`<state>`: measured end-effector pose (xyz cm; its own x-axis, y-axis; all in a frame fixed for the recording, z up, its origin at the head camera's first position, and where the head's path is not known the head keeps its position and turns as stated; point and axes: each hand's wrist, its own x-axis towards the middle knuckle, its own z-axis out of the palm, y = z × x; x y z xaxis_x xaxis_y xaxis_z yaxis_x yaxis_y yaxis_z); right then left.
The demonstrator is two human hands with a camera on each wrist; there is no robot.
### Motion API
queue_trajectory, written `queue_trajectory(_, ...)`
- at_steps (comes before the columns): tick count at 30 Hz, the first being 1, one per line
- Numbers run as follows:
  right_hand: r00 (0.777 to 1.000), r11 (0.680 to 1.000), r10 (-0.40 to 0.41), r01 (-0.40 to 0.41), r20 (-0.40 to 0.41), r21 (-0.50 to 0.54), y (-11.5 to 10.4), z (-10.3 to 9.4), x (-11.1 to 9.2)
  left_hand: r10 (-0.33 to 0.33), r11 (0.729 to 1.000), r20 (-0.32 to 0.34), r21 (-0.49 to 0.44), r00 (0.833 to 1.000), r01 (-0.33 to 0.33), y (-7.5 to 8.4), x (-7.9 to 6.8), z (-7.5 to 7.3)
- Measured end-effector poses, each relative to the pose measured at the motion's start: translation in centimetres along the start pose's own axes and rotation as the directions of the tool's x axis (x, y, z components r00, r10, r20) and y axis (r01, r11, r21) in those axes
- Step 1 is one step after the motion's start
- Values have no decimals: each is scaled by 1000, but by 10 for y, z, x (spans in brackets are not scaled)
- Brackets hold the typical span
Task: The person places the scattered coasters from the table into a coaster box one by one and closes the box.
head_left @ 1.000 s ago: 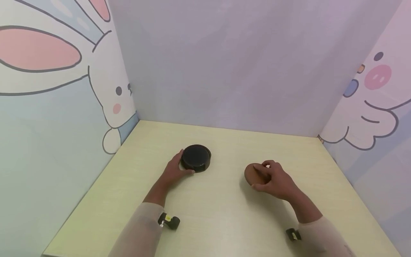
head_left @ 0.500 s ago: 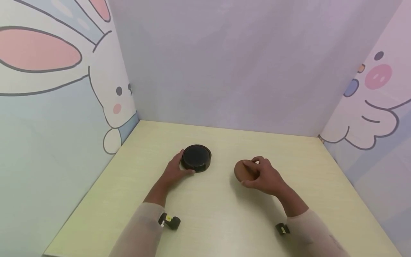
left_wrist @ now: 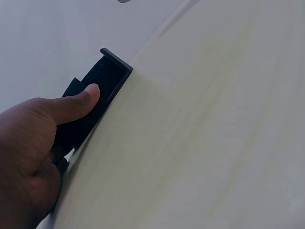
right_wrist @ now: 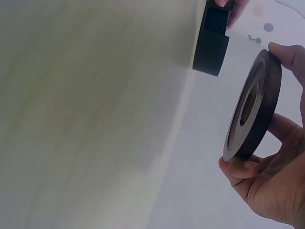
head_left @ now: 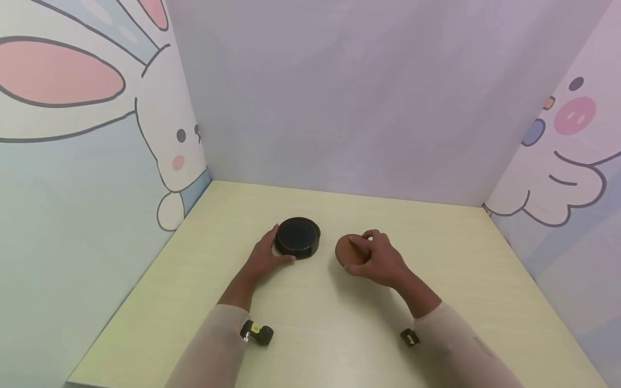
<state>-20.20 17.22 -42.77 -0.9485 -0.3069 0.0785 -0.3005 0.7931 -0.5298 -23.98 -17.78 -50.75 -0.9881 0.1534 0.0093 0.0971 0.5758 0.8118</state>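
Note:
A round black coaster holder (head_left: 298, 237) with a notch in its front wall stands on the table, left of centre. My left hand (head_left: 263, 260) grips its left side, thumb at the front; in the left wrist view the thumb lies by a ridged opening in the holder (left_wrist: 78, 125). To the right of it, my right hand (head_left: 382, 263) holds a round brown coaster (head_left: 346, 250) by the edge, above the table. The right wrist view shows the coaster (right_wrist: 268, 102) tilted on edge, its underside having a round recess. Some right fingers are hidden behind it.
The pale wooden table (head_left: 310, 334) is enclosed by a grey back wall (head_left: 339, 97) and side walls with cartoon animals. A rabbit drawing (head_left: 170, 124) covers the left wall. Small black wrist devices sit at both sleeves.
My right hand has carried the brown coaster leftward and slightly farther back, closer to the black holder. The left hand and the holder have stayed in place.

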Motion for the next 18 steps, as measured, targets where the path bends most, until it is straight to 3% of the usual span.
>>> queue_trajectory(18, 1000, 999, -12, 11, -7, -42, -36, 23, 45, 3, 1000, 1, 22, 1000, -3, 4, -1, -1)
